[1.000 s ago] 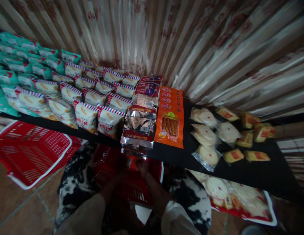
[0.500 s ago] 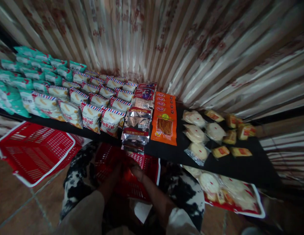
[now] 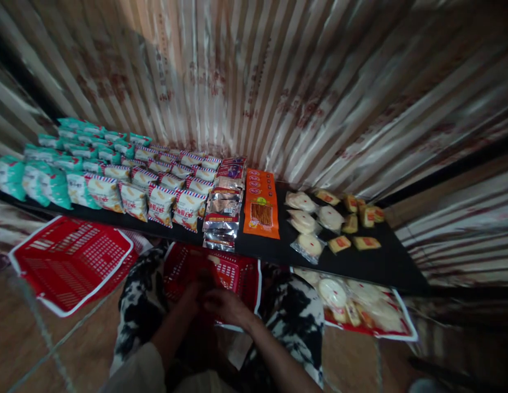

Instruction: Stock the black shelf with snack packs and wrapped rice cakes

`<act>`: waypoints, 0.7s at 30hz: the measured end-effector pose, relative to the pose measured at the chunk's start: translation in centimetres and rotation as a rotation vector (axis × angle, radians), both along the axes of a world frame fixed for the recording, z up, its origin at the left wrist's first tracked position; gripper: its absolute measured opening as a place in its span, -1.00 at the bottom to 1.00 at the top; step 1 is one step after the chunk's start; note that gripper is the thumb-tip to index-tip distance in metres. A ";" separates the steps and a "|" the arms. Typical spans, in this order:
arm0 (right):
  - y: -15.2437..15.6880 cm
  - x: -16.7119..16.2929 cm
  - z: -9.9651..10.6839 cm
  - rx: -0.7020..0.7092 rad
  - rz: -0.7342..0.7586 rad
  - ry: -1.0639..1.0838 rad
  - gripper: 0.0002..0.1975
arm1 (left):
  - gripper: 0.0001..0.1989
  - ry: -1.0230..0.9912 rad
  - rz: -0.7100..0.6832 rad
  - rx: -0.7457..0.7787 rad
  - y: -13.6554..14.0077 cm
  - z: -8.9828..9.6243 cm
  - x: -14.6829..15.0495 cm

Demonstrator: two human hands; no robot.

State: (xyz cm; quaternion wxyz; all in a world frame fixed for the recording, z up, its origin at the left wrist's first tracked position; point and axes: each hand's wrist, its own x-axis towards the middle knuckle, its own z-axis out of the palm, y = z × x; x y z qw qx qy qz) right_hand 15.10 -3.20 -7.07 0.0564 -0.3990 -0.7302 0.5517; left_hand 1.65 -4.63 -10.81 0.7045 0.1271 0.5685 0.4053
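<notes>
Close together over a red basket between my knees are my left hand and my right hand. Their fingers curl inward around something dark red, too dim and blurred to name. Just beyond, at the shelf's front edge, stand silver-and-brown foil packets in a row. Beside them an orange packet of stick snacks lies flat.
The black shelf carries white striped snack bags, teal bags, round wrapped crackers and small yellow packets. An empty-looking red basket sits left on the tiles; another basket holds crackers at right.
The camera view has shifted, so the shelf's right part sits further left. My hands have turned and drawn slightly nearer my body; the bright orange-red patch between them now looks dark red.
</notes>
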 end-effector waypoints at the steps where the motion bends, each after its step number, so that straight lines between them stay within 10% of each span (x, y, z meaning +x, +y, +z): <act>1: -0.3 0.4 0.6 -0.025 -0.012 0.038 -0.75 | -0.68 -0.063 0.012 -0.023 -0.4 0.4 0.0; 5: -1.1 2.1 1.4 -0.065 -0.233 0.100 -0.68 | -0.66 -0.253 0.022 -0.049 -1.8 1.5 0.2; 12: -1.9 5.3 2.9 0.280 -0.469 -0.222 -0.66 | -0.60 -0.568 0.016 -0.137 -3.6 2.5 2.1; 21: -3.5 8.9 6.3 0.138 -0.515 -0.159 -0.57 | -0.73 -0.601 -0.115 -0.142 -4.3 4.7 4.3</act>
